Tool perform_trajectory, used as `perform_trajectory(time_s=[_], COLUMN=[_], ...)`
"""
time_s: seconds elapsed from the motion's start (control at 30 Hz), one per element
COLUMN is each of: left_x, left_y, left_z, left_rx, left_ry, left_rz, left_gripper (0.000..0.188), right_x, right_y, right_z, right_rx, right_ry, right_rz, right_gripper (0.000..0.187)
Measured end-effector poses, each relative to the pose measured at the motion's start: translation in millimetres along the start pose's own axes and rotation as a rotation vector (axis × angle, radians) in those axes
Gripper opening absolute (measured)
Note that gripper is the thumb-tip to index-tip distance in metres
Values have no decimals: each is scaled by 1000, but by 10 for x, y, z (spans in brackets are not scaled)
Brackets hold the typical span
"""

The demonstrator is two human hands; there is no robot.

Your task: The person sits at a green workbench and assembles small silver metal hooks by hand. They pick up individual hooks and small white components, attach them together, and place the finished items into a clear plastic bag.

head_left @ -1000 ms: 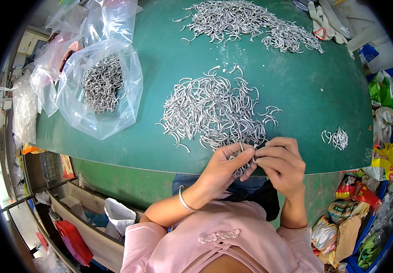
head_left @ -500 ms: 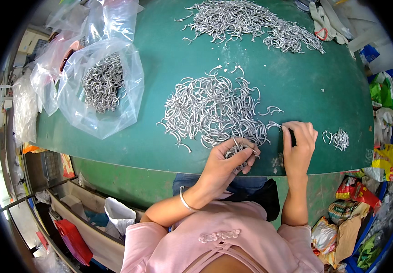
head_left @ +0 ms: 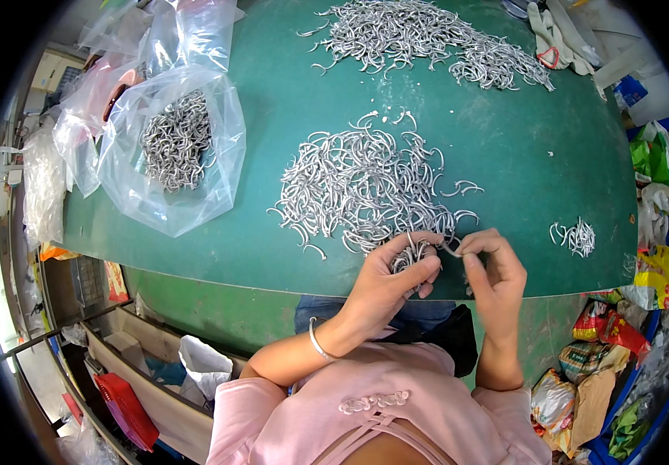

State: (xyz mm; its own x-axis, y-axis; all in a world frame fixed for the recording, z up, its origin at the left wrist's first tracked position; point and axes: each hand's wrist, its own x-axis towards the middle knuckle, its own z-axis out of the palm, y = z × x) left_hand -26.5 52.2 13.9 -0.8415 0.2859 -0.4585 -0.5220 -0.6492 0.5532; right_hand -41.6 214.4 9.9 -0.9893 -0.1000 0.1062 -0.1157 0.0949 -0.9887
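Observation:
My left hand (head_left: 396, 267) is closed around a bunch of small curved silver metal pieces (head_left: 410, 257) at the table's near edge. Just to its right, my right hand (head_left: 496, 263) pinches a single curved metal piece (head_left: 451, 249) between thumb and fingertips, its far end close to the left hand's fingers. Beyond both hands spreads a large loose pile of the same pieces (head_left: 358, 186). A small heap of them (head_left: 579, 238) lies to the right of my right hand.
Another big pile (head_left: 420, 35) covers the far part of the green table (head_left: 265, 116). At the left, an open clear plastic bag (head_left: 226, 167) holds more pieces. Work gloves (head_left: 555, 39) rest at the far right corner. Bags of packaging (head_left: 606, 325) stand beside the table at right.
My right hand has moved left and nearer, toward my left hand, and now has a curved piece in its pinch. My left hand has shifted slightly right, still holding its bunch.

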Motion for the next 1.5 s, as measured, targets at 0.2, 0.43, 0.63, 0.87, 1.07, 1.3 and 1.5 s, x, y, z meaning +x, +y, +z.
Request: perform_trajectory(time_s=[0.2,0.43,0.63,0.87,1.07,1.3,1.5], left_x=[20,-3,16,10,14,8,6], left_y=[-67,-16,-36,-60,-45,-27,-25], left_z=[-114,-27,-101,-58,-106,-65,-75], left_rx=[-30,88,-14,50,-9,13,9], left_ry=[-79,-13,-28,-57,-38,-25,-32], left_rz=[8,48,57,-25,-79,-7,8], left_gripper=[14,11,14,18,17,18,22], right_x=[65,234,170,49,89,313,291], right_y=[5,227,124,-39,-73,199,217], right_z=[-20,-203,-170,-4,-20,-96,-112], right_rx=[-182,-962,-634,-448,-478,-855,-738], right_ry=[-27,94,179,49,-147,-79,-39], right_rz=[-106,-281,-133,-413,-481,-366,-373], right_gripper=[13,19,11,15,20,23,15])
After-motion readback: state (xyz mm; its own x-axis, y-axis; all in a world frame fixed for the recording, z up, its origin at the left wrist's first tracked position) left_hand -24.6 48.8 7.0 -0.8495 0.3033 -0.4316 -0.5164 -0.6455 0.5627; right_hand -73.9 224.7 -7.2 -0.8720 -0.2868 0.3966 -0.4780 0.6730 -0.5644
